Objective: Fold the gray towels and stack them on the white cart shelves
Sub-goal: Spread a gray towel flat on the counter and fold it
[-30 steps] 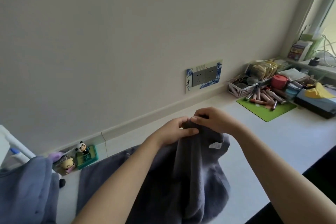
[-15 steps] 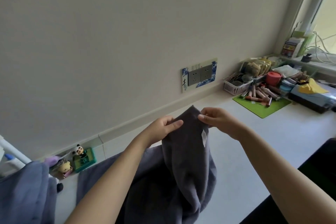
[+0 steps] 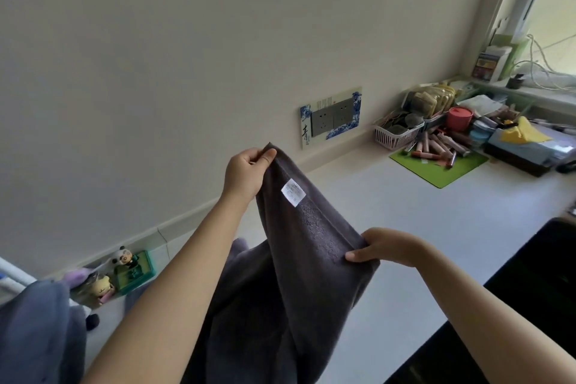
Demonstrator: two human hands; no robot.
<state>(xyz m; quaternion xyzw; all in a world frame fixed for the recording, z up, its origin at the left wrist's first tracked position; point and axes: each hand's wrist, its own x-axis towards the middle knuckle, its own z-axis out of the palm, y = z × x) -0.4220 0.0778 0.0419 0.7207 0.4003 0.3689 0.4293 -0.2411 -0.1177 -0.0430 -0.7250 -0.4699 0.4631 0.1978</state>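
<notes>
Both hands grasping the gray towel [image 3: 311, 246] above the worktop [image 3: 436, 227]: left hand [image 3: 246, 174] pinches its raised top corner, right hand [image 3: 389, 246] grips the lower edge, rest hanging down.

Bare counter [image 3: 389, 227] mid-right; clutter [image 3: 442, 140] far right, figurines [image 3: 118, 274] left, possibly more.

Single head-worn wide-angle view, close above the counter [image 3: 405, 227], facing forward and down toward the wall [image 3: 187, 40].
</notes>
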